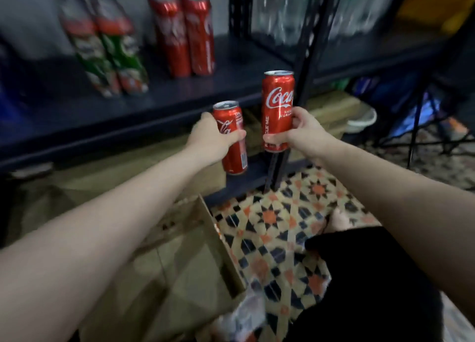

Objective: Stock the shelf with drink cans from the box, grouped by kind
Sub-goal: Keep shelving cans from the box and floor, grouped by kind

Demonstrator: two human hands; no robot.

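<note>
While two red cans and two green cans already stand grouped on the shelf, we hold two more below its front edge. Our left hand grips one red can; our right hand grips another. Both await placing. The box sits below, contents unclear.
</note>
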